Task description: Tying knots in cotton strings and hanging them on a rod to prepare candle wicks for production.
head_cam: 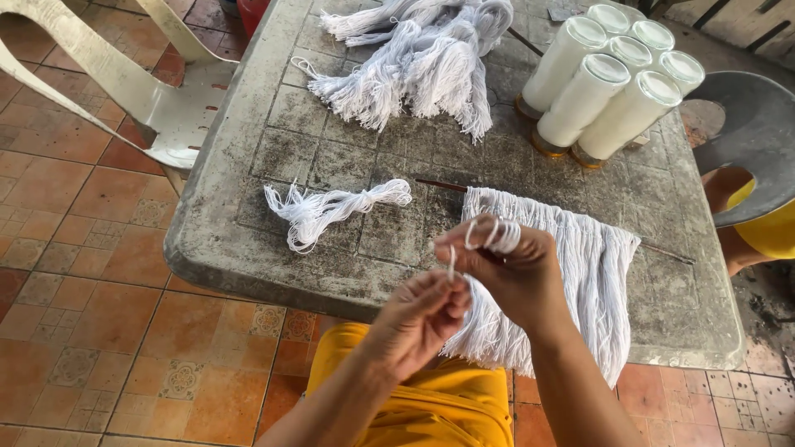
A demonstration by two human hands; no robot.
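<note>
My right hand [512, 273] is closed around loops of white cotton string [492, 233] wound over its fingers. My left hand [418, 319] pinches the loose end of that same string just below and to the left. Both hands hover over the near edge of a worn grey table [273, 248]. Under them a wide sheet of white strings [580, 273] hangs from a thin stick [439, 185] and drapes over the table edge.
A small loose string bundle [331, 209] lies left of my hands. A big heap of string bundles [414, 70] sits at the back. Several white candles in glass holders [609, 87] lean at the back right. A plastic chair [157, 99] stands left, a grey chair [749, 141] right.
</note>
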